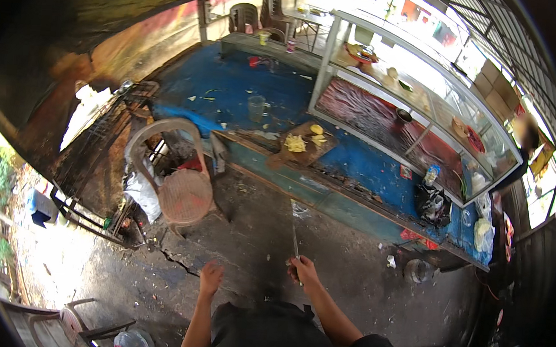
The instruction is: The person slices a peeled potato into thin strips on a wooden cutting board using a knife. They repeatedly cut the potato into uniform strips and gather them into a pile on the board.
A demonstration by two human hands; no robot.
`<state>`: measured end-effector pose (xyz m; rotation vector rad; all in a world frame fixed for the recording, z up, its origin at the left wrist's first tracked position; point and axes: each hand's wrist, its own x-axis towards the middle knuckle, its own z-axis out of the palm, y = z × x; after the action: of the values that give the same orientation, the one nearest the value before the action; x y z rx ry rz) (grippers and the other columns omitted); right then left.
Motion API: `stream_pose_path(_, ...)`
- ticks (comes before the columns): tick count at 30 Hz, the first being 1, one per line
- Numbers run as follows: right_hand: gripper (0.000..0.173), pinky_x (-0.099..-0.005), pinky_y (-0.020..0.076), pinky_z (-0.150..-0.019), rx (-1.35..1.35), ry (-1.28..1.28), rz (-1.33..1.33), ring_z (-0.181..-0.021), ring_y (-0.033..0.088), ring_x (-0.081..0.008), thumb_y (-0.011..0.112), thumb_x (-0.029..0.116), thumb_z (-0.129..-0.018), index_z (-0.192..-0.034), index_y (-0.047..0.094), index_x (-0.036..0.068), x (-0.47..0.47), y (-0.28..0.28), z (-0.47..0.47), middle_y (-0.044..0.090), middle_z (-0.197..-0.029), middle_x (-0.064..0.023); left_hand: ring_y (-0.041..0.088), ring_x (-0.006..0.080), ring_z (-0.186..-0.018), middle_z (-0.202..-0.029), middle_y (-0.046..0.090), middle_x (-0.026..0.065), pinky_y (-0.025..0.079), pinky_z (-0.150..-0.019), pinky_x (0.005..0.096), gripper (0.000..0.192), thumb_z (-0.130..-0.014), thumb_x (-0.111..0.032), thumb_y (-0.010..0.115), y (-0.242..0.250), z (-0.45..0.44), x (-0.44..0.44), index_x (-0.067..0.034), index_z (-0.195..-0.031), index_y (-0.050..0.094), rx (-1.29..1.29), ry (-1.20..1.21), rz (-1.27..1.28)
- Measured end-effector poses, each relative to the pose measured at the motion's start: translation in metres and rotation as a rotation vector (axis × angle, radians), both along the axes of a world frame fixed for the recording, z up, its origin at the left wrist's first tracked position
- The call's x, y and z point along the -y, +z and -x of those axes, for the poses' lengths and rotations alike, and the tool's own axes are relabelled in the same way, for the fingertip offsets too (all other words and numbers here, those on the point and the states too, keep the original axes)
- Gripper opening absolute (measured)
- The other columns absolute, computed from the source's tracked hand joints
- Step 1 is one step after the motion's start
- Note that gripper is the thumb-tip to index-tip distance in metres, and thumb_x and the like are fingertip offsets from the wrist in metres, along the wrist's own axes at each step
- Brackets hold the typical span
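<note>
My right hand point(304, 270) is closed around a long thin tool point(295, 237), probably a knife seen edge-on. It points away from me over the dark floor. To its left my left hand point(212, 276) hangs in the air with fingers loosely bent, and nothing shows in it. Beyond both hands, a wooden cutting board point(322, 155) lies on the blue counter point(351, 169). It bears a pile of pale yellow cut strips point(295, 143), possibly potato. A rounded yellow piece point(316, 129) and some smaller cut pieces point(318, 139) lie beside the pile.
A plastic chair point(185, 193) stands left of the counter. On the blue surface are a glass mug point(256, 108) and a black plastic bag point(433, 206). A glass display case point(418, 110) stands along the far side. A person point(527, 133) is at the right. Cracked concrete floor point(250, 229) lies below.
</note>
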<state>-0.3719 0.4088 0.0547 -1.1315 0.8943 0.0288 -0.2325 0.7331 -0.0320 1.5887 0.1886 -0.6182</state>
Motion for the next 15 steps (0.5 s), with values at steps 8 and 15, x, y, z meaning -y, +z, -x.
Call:
stream_pose_path(8,0.017,-0.0296,0.0382,-0.047,0.048,-0.221,-0.022,-0.052,0.052,-0.0099,0.061,0.022,-0.109,-0.107,0.067,0.005,0.094,-0.004,-0.044,0.062,-0.074,-0.0039,0.075,0.0206,-0.087,-0.103,0.079,0.0107,0.057,-0.073,0.0368,0.043,-0.098,-0.027,0.078,0.023,-0.085,0.172,-0.003,-0.133,0.068,0.210,-0.445,-0.114)
stream_pose_path(15,0.017,-0.0271,0.0347,-0.046,-0.133,-0.299,0.062,-0.052,0.050,-0.0098,0.067,0.024,-0.104,-0.100,0.066,0.007,0.161,-0.035,-0.076,0.061,-0.071,-0.0031,0.065,0.0358,-0.116,-0.122,0.070,0.0148,0.051,-0.101,0.0498,0.045,-0.100,-0.030,0.075,0.033,-0.217,0.317,-0.006,-0.136,0.062,0.733,-0.394,-0.476)
